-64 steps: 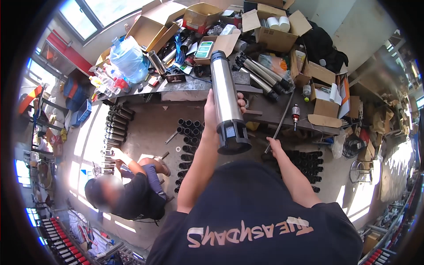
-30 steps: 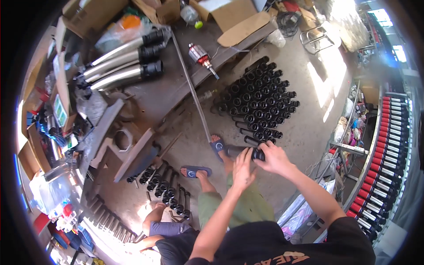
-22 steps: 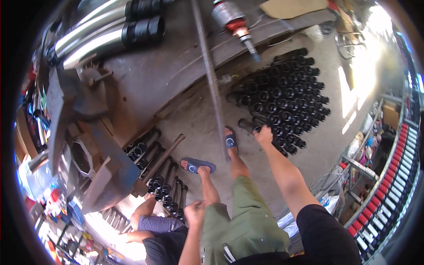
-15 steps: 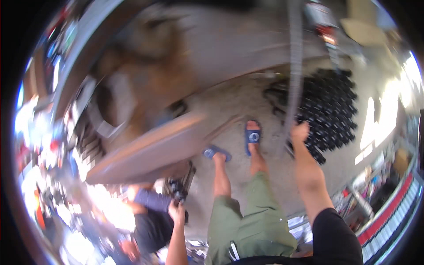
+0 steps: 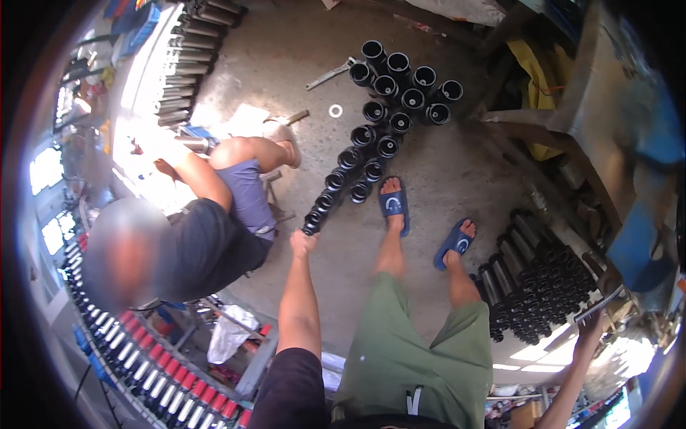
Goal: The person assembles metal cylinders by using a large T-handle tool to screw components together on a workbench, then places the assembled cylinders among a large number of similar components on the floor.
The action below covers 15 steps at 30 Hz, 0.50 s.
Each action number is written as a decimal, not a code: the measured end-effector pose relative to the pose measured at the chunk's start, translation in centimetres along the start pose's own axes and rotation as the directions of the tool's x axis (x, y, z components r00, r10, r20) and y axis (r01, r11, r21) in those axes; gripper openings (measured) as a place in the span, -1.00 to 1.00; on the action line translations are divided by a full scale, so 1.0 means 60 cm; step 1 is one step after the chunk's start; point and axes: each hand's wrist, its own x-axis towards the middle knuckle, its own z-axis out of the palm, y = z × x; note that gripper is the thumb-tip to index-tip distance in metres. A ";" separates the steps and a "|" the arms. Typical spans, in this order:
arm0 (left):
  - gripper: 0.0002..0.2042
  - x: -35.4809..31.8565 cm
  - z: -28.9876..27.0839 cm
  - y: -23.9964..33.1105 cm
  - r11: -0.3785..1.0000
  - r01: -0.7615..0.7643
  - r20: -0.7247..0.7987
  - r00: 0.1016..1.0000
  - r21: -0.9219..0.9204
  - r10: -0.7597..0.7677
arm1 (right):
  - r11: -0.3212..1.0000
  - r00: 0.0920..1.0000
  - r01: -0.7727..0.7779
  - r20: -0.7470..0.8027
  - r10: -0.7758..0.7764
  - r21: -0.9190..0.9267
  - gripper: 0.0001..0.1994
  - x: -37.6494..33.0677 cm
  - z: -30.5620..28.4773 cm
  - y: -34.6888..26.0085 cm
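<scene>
My left hand (image 5: pixel 304 244) is closed on a black cylinder (image 5: pixel 312 224) at the near end of a line of similar ones. Beyond it, several black cylinders with open round tops (image 5: pixel 386 87) stand upright on the floor, spreading into a wider group. Far out to the right, my right hand (image 5: pixel 589 325) is closed on a short silvery bar (image 5: pixel 599 304); its fingers are partly hidden. Just left of that hand is a dense stack of black cylinders (image 5: pixel 537 275).
Another person (image 5: pixel 207 243) sits low at the left, an arm by metal tubes (image 5: pixel 189 64). A wrench (image 5: pixel 329 74) and a white ring (image 5: pixel 335 111) lie on the floor. A wooden structure (image 5: pixel 550 129) fills the right. Red and white cylinders (image 5: pixel 164 365) line the lower left.
My view has turned, bringing the standing black cylinders ahead of me. My left hand has gone from beside the seated person to the line's near end; my right has swung out to the right.
</scene>
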 end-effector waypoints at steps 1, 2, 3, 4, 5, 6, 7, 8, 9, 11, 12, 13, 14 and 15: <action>-0.36 0.013 0.015 0.020 0.993 0.078 0.100 0.993 -0.084 -0.069 | 0.999 1.000 -0.017 -0.002 0.018 0.051 -0.37 -0.020 0.016 -0.056; -0.39 0.006 0.028 0.058 0.997 0.035 0.113 0.993 -0.073 -0.027 | 0.994 0.999 0.004 0.040 -0.009 0.113 -0.31 -0.011 -0.018 -0.064; -0.41 -0.016 0.018 0.084 0.999 0.006 0.105 0.994 -0.051 -0.001 | 0.989 0.999 0.019 0.041 -0.026 0.148 -0.32 -0.043 0.056 -0.129; -0.43 -0.041 0.015 0.103 0.999 -0.023 0.097 0.995 -0.030 0.025 | 0.968 0.986 -0.031 0.166 -0.011 0.251 -0.37 -0.060 0.094 -0.160; -0.45 -0.063 0.033 0.094 0.998 -0.026 0.033 0.999 -0.057 0.028 | 0.933 0.950 -0.102 0.312 -0.012 0.344 -0.41 -0.061 0.120 -0.186; -0.47 -0.086 0.058 0.073 0.996 -0.030 -0.038 0.999 -0.081 0.027 | 0.863 0.947 -0.166 0.320 0.005 0.477 -0.49 -0.054 0.139 -0.196; -0.48 -0.109 0.064 0.069 0.993 -0.046 -0.120 0.992 -0.112 0.033 | 0.765 0.945 -0.216 0.328 0.007 0.607 -0.56 -0.045 0.163 -0.202; -0.50 -0.156 0.028 0.097 0.978 -0.075 -0.085 0.995 -0.195 0.060 | 0.720 0.920 -0.230 0.387 -0.059 0.655 -0.71 -0.063 0.186 -0.219; -0.50 -0.217 -0.017 0.125 0.949 0.096 -0.087 0.988 -0.300 -0.128 | 0.705 0.954 -0.216 0.299 0.006 0.676 -0.75 -0.061 0.183 -0.210; -0.45 -0.340 -0.097 0.088 0.793 0.176 0.064 0.983 -0.583 -0.172 | 0.671 0.943 -0.302 0.318 0.104 0.677 -0.66 -0.070 0.141 -0.184; -0.48 -0.429 -0.174 0.057 0.744 0.160 0.130 0.987 -0.649 -0.099 | 0.679 0.948 -0.296 0.292 0.125 0.672 -0.64 -0.088 0.106 -0.152; -0.50 -0.525 -0.242 0.017 0.499 0.129 0.164 0.986 -0.857 0.027 | 0.680 0.953 -0.289 0.270 0.137 0.674 -0.62 -0.098 0.072 -0.126; -0.49 -0.594 -0.276 -0.065 0.359 0.132 0.210 0.959 -0.924 0.188 | 0.704 0.946 -0.318 0.263 0.191 0.635 -0.61 -0.111 0.060 -0.122; -0.48 -0.677 -0.352 -0.106 0.255 0.308 0.389 0.831 -0.917 0.398 | 0.726 0.939 -0.341 0.242 0.243 0.597 -0.59 -0.133 0.045 -0.114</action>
